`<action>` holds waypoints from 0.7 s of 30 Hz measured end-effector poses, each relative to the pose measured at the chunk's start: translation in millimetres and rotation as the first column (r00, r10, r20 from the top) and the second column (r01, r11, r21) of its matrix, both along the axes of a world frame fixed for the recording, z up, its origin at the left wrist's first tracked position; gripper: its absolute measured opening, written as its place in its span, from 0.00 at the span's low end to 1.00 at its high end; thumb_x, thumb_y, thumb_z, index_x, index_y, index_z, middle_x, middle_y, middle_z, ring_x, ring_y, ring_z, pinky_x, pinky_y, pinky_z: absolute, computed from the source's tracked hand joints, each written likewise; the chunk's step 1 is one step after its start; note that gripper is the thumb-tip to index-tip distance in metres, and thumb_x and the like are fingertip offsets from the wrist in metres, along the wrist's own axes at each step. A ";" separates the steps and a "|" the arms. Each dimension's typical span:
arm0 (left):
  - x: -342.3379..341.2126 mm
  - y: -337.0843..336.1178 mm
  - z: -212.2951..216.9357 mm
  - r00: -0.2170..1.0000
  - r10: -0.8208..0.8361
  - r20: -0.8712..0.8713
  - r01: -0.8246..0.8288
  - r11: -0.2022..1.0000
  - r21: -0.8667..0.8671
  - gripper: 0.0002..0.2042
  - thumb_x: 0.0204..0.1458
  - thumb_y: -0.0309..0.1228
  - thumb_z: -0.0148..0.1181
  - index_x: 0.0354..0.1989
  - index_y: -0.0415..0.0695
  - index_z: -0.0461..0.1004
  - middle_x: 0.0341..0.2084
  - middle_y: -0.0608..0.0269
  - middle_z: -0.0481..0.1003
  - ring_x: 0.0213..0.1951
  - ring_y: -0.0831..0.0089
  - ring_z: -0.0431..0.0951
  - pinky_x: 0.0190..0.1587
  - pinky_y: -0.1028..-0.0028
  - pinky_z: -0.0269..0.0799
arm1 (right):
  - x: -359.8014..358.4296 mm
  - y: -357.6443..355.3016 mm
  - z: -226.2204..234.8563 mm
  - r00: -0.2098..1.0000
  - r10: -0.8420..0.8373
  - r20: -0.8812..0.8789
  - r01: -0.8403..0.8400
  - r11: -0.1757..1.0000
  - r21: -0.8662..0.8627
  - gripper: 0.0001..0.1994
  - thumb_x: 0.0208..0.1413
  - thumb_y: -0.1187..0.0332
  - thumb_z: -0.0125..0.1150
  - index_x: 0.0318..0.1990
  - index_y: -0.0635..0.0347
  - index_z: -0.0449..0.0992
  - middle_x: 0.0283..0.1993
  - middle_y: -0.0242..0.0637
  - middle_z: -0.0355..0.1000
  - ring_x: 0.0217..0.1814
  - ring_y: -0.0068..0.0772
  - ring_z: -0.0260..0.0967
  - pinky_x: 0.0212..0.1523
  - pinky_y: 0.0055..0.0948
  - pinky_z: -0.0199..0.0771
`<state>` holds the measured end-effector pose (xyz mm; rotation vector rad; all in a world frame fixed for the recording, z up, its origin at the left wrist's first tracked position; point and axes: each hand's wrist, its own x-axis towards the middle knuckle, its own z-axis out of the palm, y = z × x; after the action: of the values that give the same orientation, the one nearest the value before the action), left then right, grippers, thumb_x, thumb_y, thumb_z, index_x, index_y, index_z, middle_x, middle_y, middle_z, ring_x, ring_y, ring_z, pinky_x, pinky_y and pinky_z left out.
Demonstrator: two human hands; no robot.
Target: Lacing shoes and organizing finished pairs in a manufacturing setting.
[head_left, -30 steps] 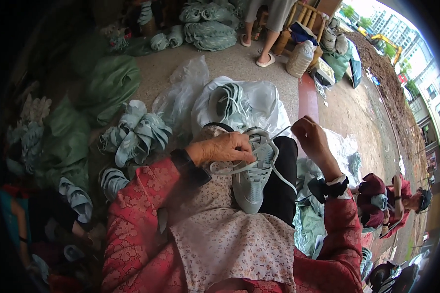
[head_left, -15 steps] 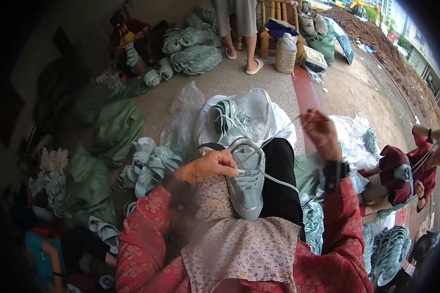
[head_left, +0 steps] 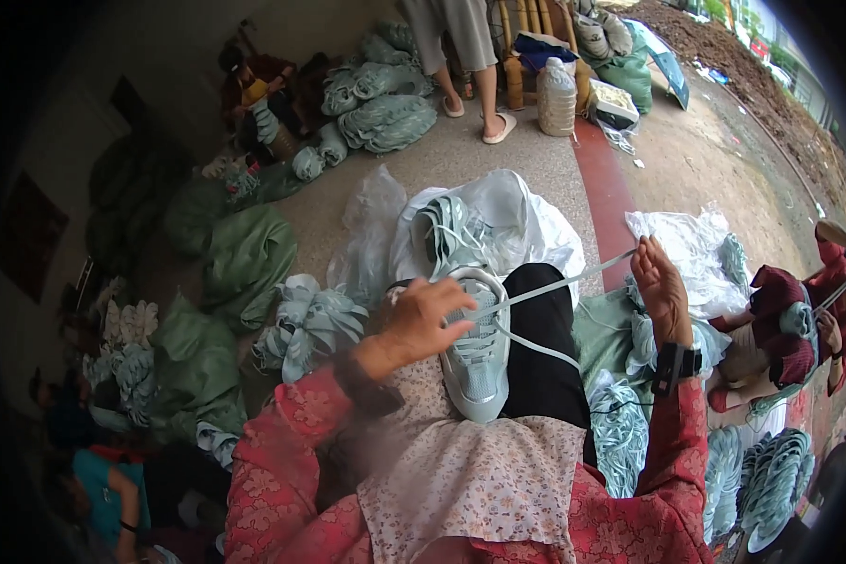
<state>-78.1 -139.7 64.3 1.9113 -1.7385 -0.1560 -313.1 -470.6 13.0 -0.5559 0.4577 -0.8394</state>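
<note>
A pale grey-green sneaker (head_left: 477, 371) rests on my lap, toe toward me, partly laced. My right hand (head_left: 663, 287) is raised to the right of it, thumb and finger pinching the end of a flat pale shoelace (head_left: 569, 280). The lace runs taut from the shoe's upper eyelets. Over the left side of the shoe's opening is my left hand (head_left: 423, 324), its thumb and fingers apart beside the lace, with nothing seen held. A second, loose lace (head_left: 540, 350) curves from the shoe across my black trouser leg.
Ahead, a white plastic bag (head_left: 559, 235) holds more shoe pieces (head_left: 442, 230). Bundles of pale uppers (head_left: 310, 320) and green sacks (head_left: 244, 254) lie left. Laces (head_left: 618, 432) hang at right. Other people sit around; one stands beyond near a plastic jug (head_left: 556, 99).
My right hand has moved right and slightly down, pulling the lace out straight. My left hand has released its pinch at the lacing, and its fingers have spread. The view has shifted slightly.
</note>
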 end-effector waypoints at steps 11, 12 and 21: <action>-78.7 -21.7 -32.7 0.896 -0.420 0.145 0.362 0.879 0.311 0.07 0.54 0.31 0.55 0.36 0.42 0.76 0.34 0.57 0.75 0.33 0.57 0.78 0.35 0.63 0.74 | -52.1 -30.8 -28.1 0.942 0.226 0.248 -0.226 0.974 -0.029 0.20 0.62 0.77 0.54 0.61 0.61 0.67 0.48 0.36 0.75 0.38 0.20 0.73 0.36 0.19 0.74; -79.1 -16.5 -24.8 0.902 -0.409 0.141 0.354 0.886 0.300 0.07 0.54 0.31 0.55 0.36 0.42 0.76 0.34 0.57 0.75 0.33 0.57 0.78 0.35 0.63 0.74 | -59.7 -35.7 -25.0 0.907 0.249 0.339 -0.250 0.967 -0.041 0.18 0.63 0.76 0.52 0.61 0.61 0.67 0.48 0.36 0.75 0.37 0.20 0.72 0.34 0.19 0.73; 17.1 76.4 21.9 0.338 -0.019 -0.941 -0.307 0.943 -0.129 0.12 0.61 0.39 0.56 0.41 0.42 0.79 0.38 0.62 0.80 0.30 0.81 0.77 0.30 0.82 0.70 | -61.9 -46.0 -32.9 0.945 0.221 0.242 -0.242 0.968 0.060 0.14 0.68 0.67 0.48 0.58 0.54 0.70 0.60 0.31 0.71 0.40 0.24 0.75 0.35 0.25 0.76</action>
<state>-61.0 -63.3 86.3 1.2450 -0.6917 -0.7448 -375.0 -516.6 -19.9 -0.4126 0.2068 -0.6449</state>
